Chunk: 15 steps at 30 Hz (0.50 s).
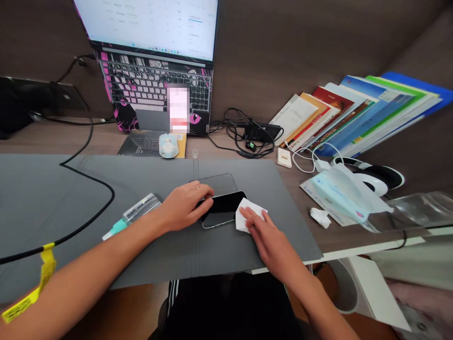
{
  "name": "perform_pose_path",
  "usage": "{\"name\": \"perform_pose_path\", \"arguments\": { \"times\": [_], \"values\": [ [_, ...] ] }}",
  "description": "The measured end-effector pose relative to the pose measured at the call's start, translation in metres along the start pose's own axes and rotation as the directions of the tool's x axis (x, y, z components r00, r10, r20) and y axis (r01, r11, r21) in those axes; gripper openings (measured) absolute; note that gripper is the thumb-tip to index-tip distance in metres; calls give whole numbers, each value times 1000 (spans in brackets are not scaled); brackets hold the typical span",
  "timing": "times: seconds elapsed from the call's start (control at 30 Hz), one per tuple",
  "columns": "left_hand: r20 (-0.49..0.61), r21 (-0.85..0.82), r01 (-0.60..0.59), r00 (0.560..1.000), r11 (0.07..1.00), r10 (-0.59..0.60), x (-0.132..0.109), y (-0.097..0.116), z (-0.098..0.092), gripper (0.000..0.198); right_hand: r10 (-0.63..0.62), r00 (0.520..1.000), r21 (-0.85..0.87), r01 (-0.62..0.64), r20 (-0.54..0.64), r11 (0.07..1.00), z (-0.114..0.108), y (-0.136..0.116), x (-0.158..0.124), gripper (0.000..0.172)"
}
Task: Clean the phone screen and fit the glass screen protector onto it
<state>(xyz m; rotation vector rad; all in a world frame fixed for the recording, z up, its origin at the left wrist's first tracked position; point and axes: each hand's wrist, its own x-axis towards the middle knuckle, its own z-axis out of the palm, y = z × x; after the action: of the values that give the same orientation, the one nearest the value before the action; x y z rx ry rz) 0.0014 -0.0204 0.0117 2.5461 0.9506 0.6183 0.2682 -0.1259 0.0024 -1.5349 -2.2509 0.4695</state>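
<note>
A black-screened smartphone (pixel 222 210) lies face up on the grey desk mat (pixel 159 259). My left hand (pixel 189 203) rests at its left end, thumb and curled fingers on the edge, steadying it. Against the phone's right end my right hand (pixel 267 233) presses a folded white tissue (pixel 244 224), fingers laid over it. Just behind the phone is a thin clear sheet or case with a dark outline (pixel 230 176), partly hidden by my left hand. A clear bottle with a teal cap (pixel 141 208) lies beside my left forearm.
An open laptop (pixel 155 89) stands at the back, with a mouse (pixel 169 145) in front. Books (pixel 336 113), a tangled charger (pixel 262 132), a pale blue packet (pixel 339 193), headphones (pixel 384 177) and a crumpled tissue (pixel 320 217) lie right. A black cable (pixel 102 182) crosses the mat's left.
</note>
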Motion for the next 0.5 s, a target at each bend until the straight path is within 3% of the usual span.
{"name": "perform_pose_path", "arguments": {
  "times": [0.13,0.3,0.43,0.5],
  "values": [
    [39,-30,-32,999,999,33,-1,3,2,32,27,1000,-36,-27,-6,999,0,4,11,41],
    [75,-11,-113,991,994,113,-1,2,5,57,70,990,-45,-76,-119,996,-6,15,21,34],
    [108,33,-156,982,987,152,-1,2,7,70,194,925,9,-202,-327,979,-19,18,15,22],
    [119,58,-149,983,987,142,-2,3,9,73,218,901,45,-217,-375,975,-21,12,12,19]
  ]
}}
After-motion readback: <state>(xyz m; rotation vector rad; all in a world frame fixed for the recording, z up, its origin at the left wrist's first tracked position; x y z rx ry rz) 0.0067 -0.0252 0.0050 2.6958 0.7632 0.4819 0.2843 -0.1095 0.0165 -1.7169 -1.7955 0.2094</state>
